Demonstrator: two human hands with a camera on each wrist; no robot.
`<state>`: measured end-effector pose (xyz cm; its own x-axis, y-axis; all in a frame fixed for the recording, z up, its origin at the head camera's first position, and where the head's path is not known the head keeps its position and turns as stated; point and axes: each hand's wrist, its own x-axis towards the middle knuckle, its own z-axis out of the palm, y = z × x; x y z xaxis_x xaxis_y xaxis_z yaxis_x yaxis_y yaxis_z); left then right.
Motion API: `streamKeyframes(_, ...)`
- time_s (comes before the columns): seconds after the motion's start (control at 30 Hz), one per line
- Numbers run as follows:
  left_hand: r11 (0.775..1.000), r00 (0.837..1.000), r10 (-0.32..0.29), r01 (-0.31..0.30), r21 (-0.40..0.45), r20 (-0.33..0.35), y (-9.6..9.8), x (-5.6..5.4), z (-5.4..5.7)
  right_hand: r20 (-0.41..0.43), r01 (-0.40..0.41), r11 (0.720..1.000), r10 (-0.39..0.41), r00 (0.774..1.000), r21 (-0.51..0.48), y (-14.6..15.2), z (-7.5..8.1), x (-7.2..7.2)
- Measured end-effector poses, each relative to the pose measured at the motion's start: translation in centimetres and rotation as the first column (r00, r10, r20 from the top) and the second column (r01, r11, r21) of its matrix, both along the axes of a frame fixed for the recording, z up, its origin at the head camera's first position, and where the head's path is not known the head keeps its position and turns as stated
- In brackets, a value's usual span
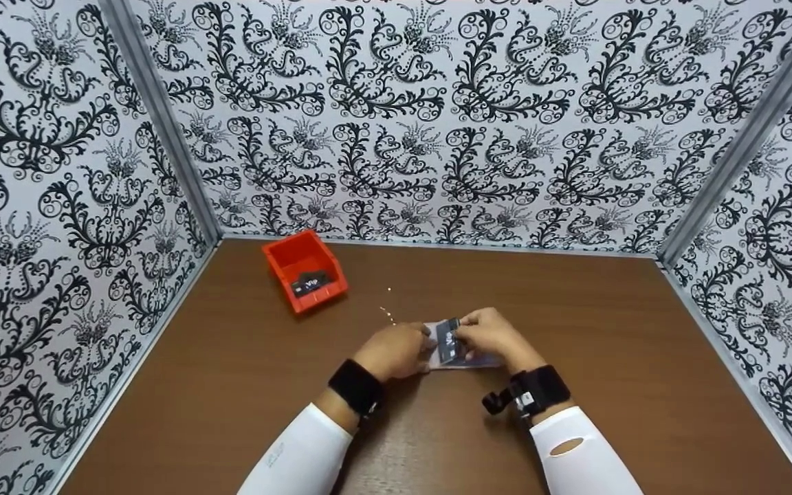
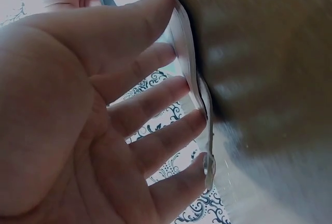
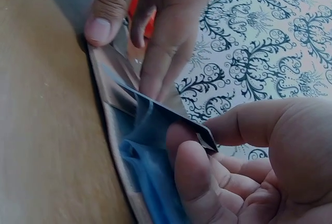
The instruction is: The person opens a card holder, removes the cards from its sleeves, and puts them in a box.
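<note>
A dark card with white lettering point(image 1: 447, 340) is pinched between the thumb and fingers of my right hand point(image 1: 496, 337). It tilts over an open wallet-like holder point(image 1: 465, 366) that lies flat on the table. In the right wrist view, the card point(image 3: 174, 114) stands edge-on beside the holder's blue clear plastic sleeves point(image 3: 150, 182); whether its far end is inside one cannot be told. My left hand point(image 1: 396, 350) rests on the holder's left part. Its fairly straight fingers and thumb press on the holder point(image 2: 189, 63) in the left wrist view.
A red open bin point(image 1: 333, 271) stands at the back left of the brown table point(image 1: 575, 302), with several dark cards point(image 1: 312, 282) inside. Patterned panels point(image 1: 437, 137) enclose the table at the back and both sides. Small pale specks point(image 1: 387, 313) show beyond my left hand.
</note>
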<state>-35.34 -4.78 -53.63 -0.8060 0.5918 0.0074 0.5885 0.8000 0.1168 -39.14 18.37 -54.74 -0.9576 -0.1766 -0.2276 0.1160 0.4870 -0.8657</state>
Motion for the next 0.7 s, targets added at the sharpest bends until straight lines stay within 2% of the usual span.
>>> streamKeyframes(0.23,1.000,1.000,-0.009,0.009,-0.022,-0.009,0.1,0.0,-0.1,-0.011,0.021,1.000,-0.021,1.000,-0.003,0.1,0.1,0.1)
streamKeyframes(0.43,0.999,0.999,-0.033,0.033,-0.004,-0.001,0.0,-0.6,-0.5,-0.024,0.043,0.998,-0.042,0.999,0.035,1.1,0.7,0.0)
streamKeyframes(0.6,0.996,0.999,-0.035,0.034,0.085,0.013,-0.4,-1.0,-0.3,-0.041,0.078,0.992,-0.075,0.996,0.094,1.9,1.2,-0.2)
streamKeyframes(0.7,0.986,1.000,-0.001,0.002,0.165,-0.009,-0.5,-1.1,0.0,-0.069,0.097,0.989,-0.090,0.994,0.108,1.8,1.6,-0.3)
